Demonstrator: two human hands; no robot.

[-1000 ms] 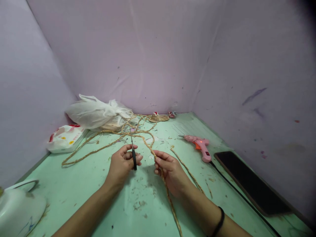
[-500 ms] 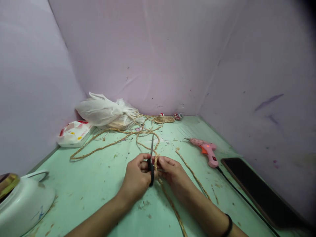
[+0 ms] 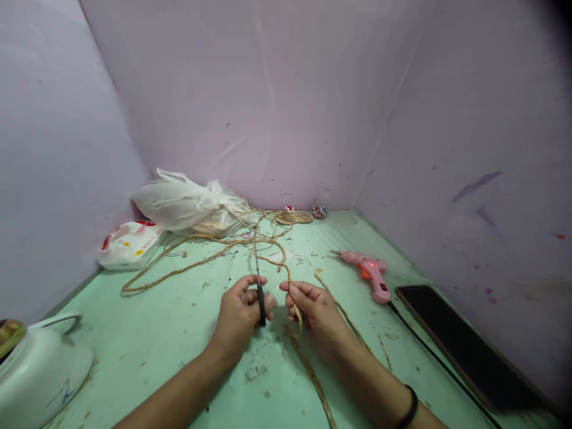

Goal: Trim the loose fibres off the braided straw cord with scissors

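Observation:
Scissors with black handles are in my left hand, their thin blades pointing away toward the back of the table. My right hand pinches a braided straw cord between thumb and fingers, and its short end hangs just below them. From there the cord runs back into loops on the table. A separate cut length of cord lies below my hands, toward the front edge. Another piece rests to the right, partly behind my right forearm.
A pink glue gun with a lit red light and black cable lies right, beside a dark phone. White plastic bag, tissue pack and woven hat are behind. A white pot stands at left.
My hands have moved apart, the scissors going left away from the cord. The lower length of cord is now separate from the part in my right hand. The view has shifted slightly.

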